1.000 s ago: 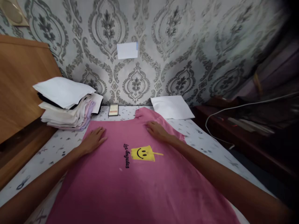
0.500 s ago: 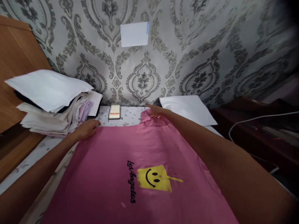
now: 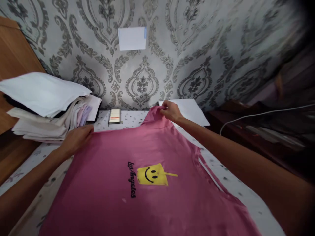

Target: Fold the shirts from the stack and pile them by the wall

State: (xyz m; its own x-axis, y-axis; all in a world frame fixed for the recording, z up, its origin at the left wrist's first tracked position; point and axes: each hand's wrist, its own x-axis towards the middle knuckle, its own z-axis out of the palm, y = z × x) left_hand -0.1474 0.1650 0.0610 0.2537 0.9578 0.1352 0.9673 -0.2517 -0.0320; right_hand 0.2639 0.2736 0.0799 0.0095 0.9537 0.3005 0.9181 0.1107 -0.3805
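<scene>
A pink T-shirt lies spread across the bed, its collar side toward the right. On it are a yellow smiling cup print and dark "Los Angeles" lettering. My left hand is closed on the shirt's far left corner, at the hem. At the far right, my right hand pinches the sleeve and holds it lifted a little above the bed. The shirt's near edge runs out of view at the bottom.
A stack of folded clothes with a white piece on top stands at the left, beside a wooden board. A small blurred box and a flat white item lie near the wallpapered wall. A white cable runs at the right.
My right hand has raised the sleeve and drawn it outward. My left hand has closed on the far left corner. The view has shifted slightly right, and the neckline now shows.
</scene>
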